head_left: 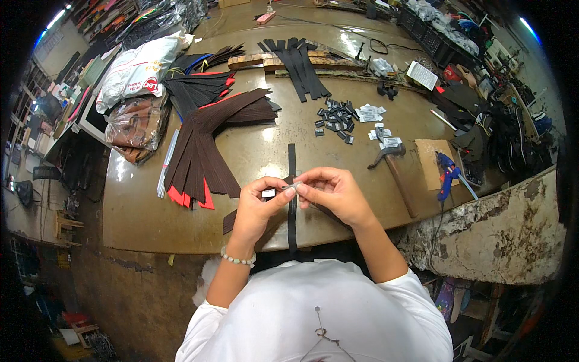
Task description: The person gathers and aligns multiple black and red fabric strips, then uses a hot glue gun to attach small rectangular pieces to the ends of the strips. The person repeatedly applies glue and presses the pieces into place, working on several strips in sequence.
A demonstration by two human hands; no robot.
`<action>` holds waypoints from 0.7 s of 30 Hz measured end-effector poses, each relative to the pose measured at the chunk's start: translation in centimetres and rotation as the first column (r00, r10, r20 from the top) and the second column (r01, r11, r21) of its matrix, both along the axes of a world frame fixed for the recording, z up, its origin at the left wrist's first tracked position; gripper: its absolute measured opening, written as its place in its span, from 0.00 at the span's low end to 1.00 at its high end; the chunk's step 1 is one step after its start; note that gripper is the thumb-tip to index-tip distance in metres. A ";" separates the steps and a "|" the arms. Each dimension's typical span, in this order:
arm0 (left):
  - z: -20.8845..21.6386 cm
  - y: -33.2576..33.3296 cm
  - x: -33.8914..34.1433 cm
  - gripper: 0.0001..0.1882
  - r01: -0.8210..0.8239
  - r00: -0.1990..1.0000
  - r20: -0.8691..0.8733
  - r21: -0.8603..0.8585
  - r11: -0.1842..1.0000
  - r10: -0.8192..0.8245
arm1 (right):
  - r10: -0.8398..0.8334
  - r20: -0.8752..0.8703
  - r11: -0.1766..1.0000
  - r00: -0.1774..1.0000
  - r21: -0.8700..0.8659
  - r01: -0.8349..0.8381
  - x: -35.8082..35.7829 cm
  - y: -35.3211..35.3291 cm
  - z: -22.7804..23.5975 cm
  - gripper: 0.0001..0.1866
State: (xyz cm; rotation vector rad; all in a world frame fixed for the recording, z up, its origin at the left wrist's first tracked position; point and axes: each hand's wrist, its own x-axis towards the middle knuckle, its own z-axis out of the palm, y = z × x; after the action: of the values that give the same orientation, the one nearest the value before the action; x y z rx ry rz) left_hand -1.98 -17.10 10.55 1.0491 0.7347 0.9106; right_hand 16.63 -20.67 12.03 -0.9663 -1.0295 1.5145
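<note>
My left hand and my right hand meet over the near middle of the table, thumbs and forefingers pinched together. Between the fingertips is a small pale piece, too small and covered to name. A long black strap lies beneath my hands, running from the table toward my body. Beside my left fingers a small white label shows. A brown strip pokes out left of my left wrist, and dark material under my right hand is mostly hidden.
Dark brown strips fan out at the left. Black strips, small black folded pieces and white labels lie farther off. A hammer with labels by its head and a blue glue gun on cardboard are at right.
</note>
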 end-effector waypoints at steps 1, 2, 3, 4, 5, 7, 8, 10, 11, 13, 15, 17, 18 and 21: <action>0.0 -0.1 0.2 0.09 -0.027 0.998 -0.060 0.052 0.998 0.030 | 0.016 -0.002 1.000 1.000 0.027 -0.016 0.1 0.0 -0.1 0.13; 0.1 -0.3 0.2 0.09 -0.039 0.997 -0.062 0.064 0.997 0.043 | 0.000 0.012 1.000 1.000 0.028 -0.001 0.0 -0.1 -0.2 0.12; 0.1 -0.4 0.2 0.09 -0.049 0.996 -0.066 0.066 0.997 0.053 | -0.009 0.028 1.000 1.000 0.019 0.008 0.0 -0.1 -0.4 0.11; 0.1 -0.5 0.2 0.10 -0.058 0.995 -0.071 0.068 0.996 0.063 | -0.033 0.048 0.999 0.998 0.045 0.031 0.0 -0.1 -0.5 0.11; 0.2 -0.6 0.2 0.10 -0.067 0.990 -0.116 0.085 0.994 0.076 | -0.051 0.071 0.997 0.996 0.061 0.047 -0.2 -0.2 -0.6 0.12; 0.2 -0.6 0.1 0.10 -0.089 0.969 -0.219 0.113 0.990 0.112 | -0.074 0.065 0.995 0.995 0.074 0.069 -0.5 -0.3 -0.8 0.12; 0.2 -0.6 0.1 0.10 -0.096 0.974 -0.194 0.126 0.987 0.119 | -0.079 0.038 0.995 0.996 0.070 0.077 -0.7 -0.4 -0.9 0.12; 0.0 -0.5 0.0 0.10 -0.119 0.973 -0.185 0.109 0.987 0.137 | -0.133 -0.001 0.988 0.991 0.081 0.132 -1.3 -0.7 -1.0 0.11; -0.2 -0.5 0.0 0.10 -0.128 0.977 -0.161 0.079 0.989 0.140 | -0.180 -0.013 0.979 0.984 0.096 0.180 -1.6 -0.8 -1.1 0.11; -0.5 -0.4 0.0 0.11 -0.150 0.975 -0.168 -0.025 0.988 0.143 | -0.231 0.048 0.962 0.972 0.163 0.221 -2.2 -1.2 -1.4 0.10; -1.0 -0.4 0.2 0.12 -0.160 0.986 -0.061 -0.025 0.987 0.158 | -0.245 0.192 0.950 0.950 0.242 0.196 -2.6 -1.3 -1.7 0.09; -1.5 -0.3 0.4 0.12 -0.156 0.987 0.027 -0.064 0.986 0.158 | -0.217 0.163 0.952 0.963 0.252 0.172 -2.8 -1.3 -2.1 0.10; -1.7 -0.3 0.5 0.13 -0.140 0.987 0.070 -0.102 0.985 0.147 | -0.212 0.108 0.959 0.971 0.212 0.186 -2.8 -1.2 -2.2 0.09; -1.9 -0.4 0.6 0.13 -0.130 0.989 0.053 -0.129 0.983 0.137 | -0.199 -0.026 0.972 0.980 0.121 0.201 -2.6 -0.8 -2.5 0.09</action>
State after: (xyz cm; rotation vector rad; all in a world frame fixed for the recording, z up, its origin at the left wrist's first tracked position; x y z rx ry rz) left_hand -1.35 -17.46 8.65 0.8654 0.8069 0.9949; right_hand 14.01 -21.46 9.50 -0.9414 -0.9734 1.2750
